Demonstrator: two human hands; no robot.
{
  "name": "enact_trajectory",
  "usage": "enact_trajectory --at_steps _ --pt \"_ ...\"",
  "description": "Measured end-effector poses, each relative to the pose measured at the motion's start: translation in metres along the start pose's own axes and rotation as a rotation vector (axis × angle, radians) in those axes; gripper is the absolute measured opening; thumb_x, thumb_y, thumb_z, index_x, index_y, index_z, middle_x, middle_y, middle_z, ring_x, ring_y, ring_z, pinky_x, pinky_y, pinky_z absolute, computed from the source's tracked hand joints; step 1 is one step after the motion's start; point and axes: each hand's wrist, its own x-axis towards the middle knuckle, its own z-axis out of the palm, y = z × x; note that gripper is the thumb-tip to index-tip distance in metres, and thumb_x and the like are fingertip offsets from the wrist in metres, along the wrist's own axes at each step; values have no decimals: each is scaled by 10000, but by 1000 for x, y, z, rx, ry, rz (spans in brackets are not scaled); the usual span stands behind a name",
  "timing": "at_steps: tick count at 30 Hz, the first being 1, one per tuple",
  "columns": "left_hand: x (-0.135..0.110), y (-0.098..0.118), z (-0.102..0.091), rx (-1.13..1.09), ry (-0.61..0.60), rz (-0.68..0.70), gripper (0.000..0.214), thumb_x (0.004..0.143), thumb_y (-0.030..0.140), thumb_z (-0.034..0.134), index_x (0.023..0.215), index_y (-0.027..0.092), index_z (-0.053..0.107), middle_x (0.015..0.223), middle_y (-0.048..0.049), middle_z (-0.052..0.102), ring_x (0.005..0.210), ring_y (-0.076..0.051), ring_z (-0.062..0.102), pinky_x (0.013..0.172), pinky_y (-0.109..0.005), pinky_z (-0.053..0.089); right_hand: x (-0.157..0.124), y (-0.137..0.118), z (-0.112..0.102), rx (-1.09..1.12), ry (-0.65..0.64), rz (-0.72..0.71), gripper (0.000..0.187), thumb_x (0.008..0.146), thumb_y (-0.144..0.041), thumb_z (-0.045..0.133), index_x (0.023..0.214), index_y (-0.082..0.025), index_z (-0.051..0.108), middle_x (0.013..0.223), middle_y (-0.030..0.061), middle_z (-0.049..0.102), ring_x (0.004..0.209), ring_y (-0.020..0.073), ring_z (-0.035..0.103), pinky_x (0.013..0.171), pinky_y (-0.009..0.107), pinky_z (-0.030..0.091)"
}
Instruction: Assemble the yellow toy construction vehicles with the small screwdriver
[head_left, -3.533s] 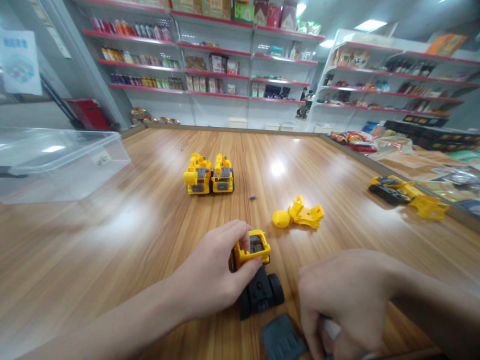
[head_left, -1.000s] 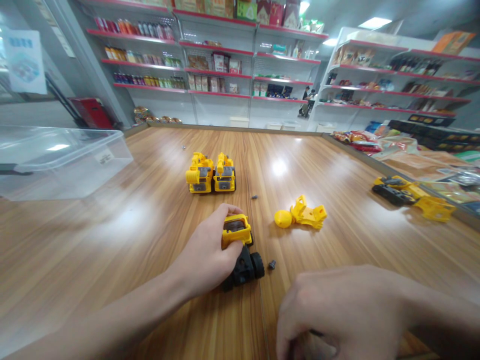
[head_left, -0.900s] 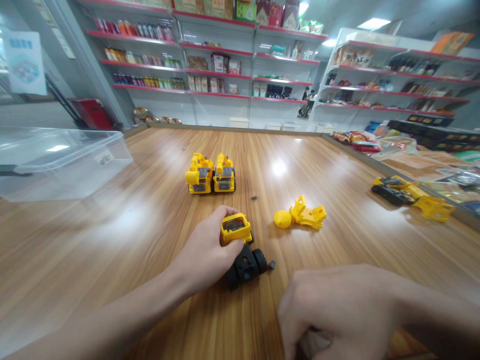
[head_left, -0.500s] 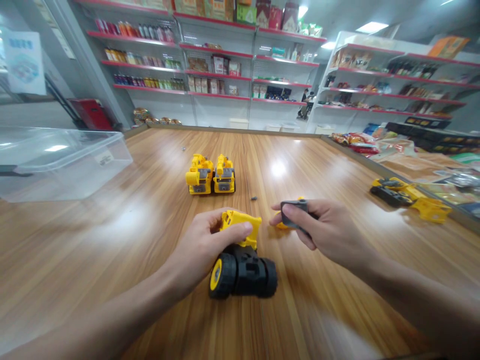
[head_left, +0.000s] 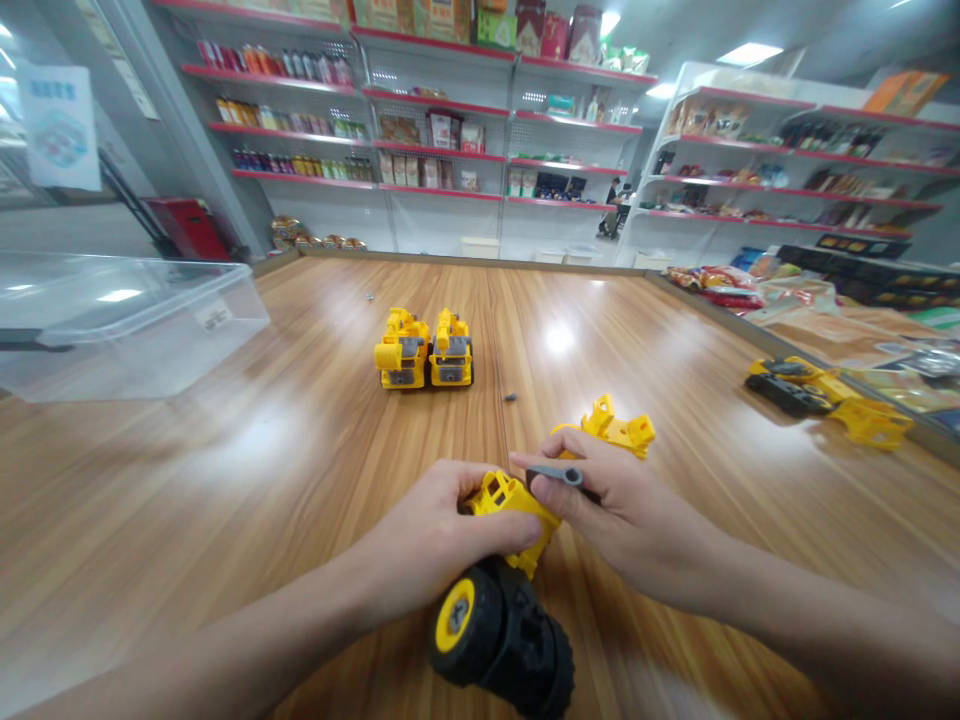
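Note:
My left hand point(head_left: 457, 530) is closed around a yellow toy truck body point(head_left: 517, 515), thumb along its side. Its black wheeled chassis point(head_left: 502, 635), with a yellow hub, points toward me and is tilted. My right hand point(head_left: 607, 500) pinches a dark grey plastic piece point(head_left: 559, 475) with a round hole at one end, right at the far edge of the truck body. Whether the two parts touch, I cannot tell. Just beyond my right hand lies another yellow toy part point(head_left: 619, 428). A small dark screw-like bit point(head_left: 511, 398) rests on the wood.
Two yellow toy vehicles point(head_left: 425, 350) stand side by side farther back on the wooden table point(head_left: 300, 500). A clear plastic bin point(head_left: 135, 340) is at the left. Another yellow toy vehicle point(head_left: 825, 395) lies near the right edge, by packaged goods point(head_left: 825, 310).
The truck has come nearer to me and turned, its wheels swinging down and right. My right hand has brought the grey piece left to the truck, uncovering the yellow part behind.

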Motion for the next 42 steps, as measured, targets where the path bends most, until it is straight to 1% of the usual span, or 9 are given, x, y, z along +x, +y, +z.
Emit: enact_trajectory --at_steps 4,9,16,21,24,28,32,37,42 --pt "-3 2 3 139 15 12 138 787 278 639 838 151 660 778 -14 640 692 -150 551 646 -258 435 2 2 -2 -183 28 -32 265 994 -323 458 1043 -202 688 832 28 673 764 156 609 690 277 425" --pt "-4 -3 4 252 9 59 195 819 336 617 839 149 665 777 -9 624 686 -143 523 632 -251 420 -4 8 0 -335 0 -90 280 939 -258 529 1177 -202 664 967 79 728 833 202 665 738 299 465" --pt "-4 -6 7 320 -7 49 243 831 369 600 864 137 663 711 21 543 644 -120 453 571 -227 359 -11 -1 4 -415 8 -62 404 785 -78 546 1154 -186 668 890 76 734 794 206 678 731 293 492" --pt "-5 -5 12 266 -35 14 208 823 310 596 920 142 670 736 17 566 648 -123 470 571 -226 373 -12 -6 9 -483 0 -38 367 765 -89 568 1106 -165 680 830 78 733 745 197 666 695 274 485" --pt "-3 -5 13 239 -28 34 242 824 369 621 891 141 667 756 5 589 666 -130 484 600 -235 385 -12 -4 11 -512 11 -67 353 781 -99 570 1112 -162 676 813 73 731 716 186 659 671 262 476" --pt "1 -11 10 164 -18 65 377 847 500 592 836 130 658 783 -18 610 683 -136 483 642 -256 392 -11 -2 11 -525 42 -152 367 835 -124 544 1188 -134 644 815 91 728 712 192 660 654 272 479" --pt "4 -18 7 105 43 81 413 886 519 534 854 128 660 798 -26 614 701 -146 505 636 -258 396 -9 -2 6 -472 78 -267 366 915 -133 475 1257 -160 601 811 73 708 724 179 649 666 274 481" --pt "6 -11 6 -153 66 136 318 910 431 545 974 151 684 852 -32 648 772 -158 584 704 -259 446 -6 -3 -8 -422 63 -342 335 941 -153 479 1254 -174 597 819 56 649 725 165 596 646 283 448" --pt "3 -3 7 -375 34 12 375 931 429 506 1024 117 692 785 -73 681 699 -162 609 627 -247 469 -4 -3 -19 -310 22 -419 345 935 -151 506 1272 -138 577 794 35 573 694 147 528 592 286 391"
